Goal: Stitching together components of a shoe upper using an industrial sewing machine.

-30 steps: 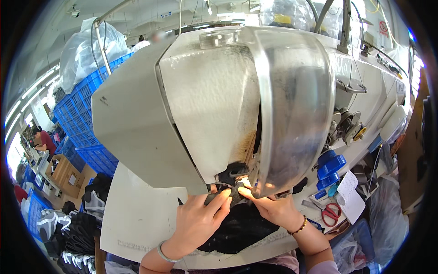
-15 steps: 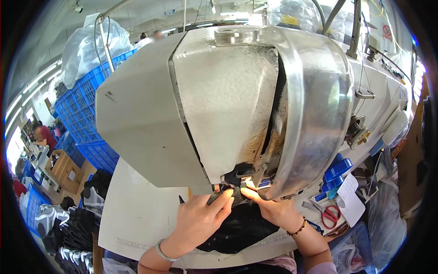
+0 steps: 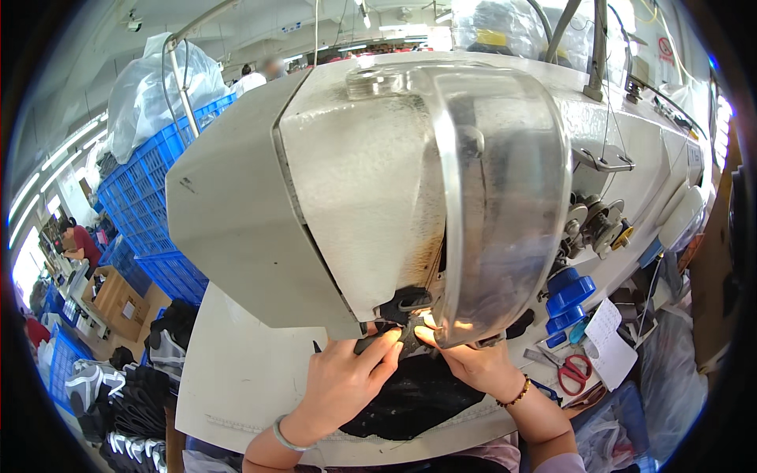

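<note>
Nearest me, the black piece [image 3: 406, 404] lies on the white table [image 3: 236, 370], its far end beneath the sewing machine [image 3: 367, 181]. I see the left hand [image 3: 344, 382] pinching that end; the right hand [image 3: 482, 367] touches it, grip unclear. I judge work underway: piece positioned, not yet released; stitching progress hidden.

Worn on the person's head, the left one of two side-by-side fisheye cameras is looking down and forward from above the near edge of the white surface [image 3: 244, 363]. It is facing the machine head [image 3: 363, 189], which is standing close to the lens and filling the middle. The left hand [image 3: 339, 386] and right hand [image 3: 481, 369] are showing lower down, between machine and near edge. Past the surface's left edge, the view is reaching over blue crates [image 3: 150, 197] into the room; above, it is taking in the ceiling [image 3: 268, 39].
</note>
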{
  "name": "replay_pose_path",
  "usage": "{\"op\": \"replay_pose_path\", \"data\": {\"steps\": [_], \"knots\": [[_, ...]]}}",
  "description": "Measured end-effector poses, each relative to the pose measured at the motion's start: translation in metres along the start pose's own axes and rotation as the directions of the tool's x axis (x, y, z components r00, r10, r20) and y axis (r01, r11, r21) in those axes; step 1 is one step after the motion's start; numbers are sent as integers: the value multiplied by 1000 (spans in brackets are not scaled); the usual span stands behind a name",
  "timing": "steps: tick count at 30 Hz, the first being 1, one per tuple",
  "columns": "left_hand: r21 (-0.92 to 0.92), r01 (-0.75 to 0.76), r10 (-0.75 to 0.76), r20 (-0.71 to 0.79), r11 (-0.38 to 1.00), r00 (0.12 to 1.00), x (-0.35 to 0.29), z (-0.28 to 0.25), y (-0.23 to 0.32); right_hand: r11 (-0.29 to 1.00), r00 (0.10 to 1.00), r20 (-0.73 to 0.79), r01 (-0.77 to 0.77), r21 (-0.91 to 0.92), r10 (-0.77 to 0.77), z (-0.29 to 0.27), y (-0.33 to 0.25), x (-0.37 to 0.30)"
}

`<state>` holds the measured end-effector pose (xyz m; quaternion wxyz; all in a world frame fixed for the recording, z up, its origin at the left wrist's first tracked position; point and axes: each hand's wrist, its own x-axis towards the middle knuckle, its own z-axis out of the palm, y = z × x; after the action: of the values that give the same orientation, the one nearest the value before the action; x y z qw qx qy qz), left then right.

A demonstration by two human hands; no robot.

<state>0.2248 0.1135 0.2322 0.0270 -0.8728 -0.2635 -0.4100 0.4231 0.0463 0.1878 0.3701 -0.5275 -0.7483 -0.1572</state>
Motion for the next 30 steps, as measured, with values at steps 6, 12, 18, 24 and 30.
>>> {"op": "replay_pose_path", "data": {"steps": [6,12,18,24,30], "knots": [[15,-18,18,-5,1000,1000,-1,-4,3,998,1000,5,18,-64,-17,-2,-4,-1],[36,-102,103,-39,994,994,-9,4,-9,1000,1000,1,17,5,-17,2,-2,-4],[53,-85,86,-18,995,996,-10,7,-10,1000,999,-46,5,3,-4,8,3,-5],[28,-88,90,-45,996,995,-9,11,-14,998,999,-19,-32,59,34,4,-2,1],[-24,-22,24,56,999,998,-1,-4,-3,999,999,-50,-15,-35,14,-5,-5,3]]}}
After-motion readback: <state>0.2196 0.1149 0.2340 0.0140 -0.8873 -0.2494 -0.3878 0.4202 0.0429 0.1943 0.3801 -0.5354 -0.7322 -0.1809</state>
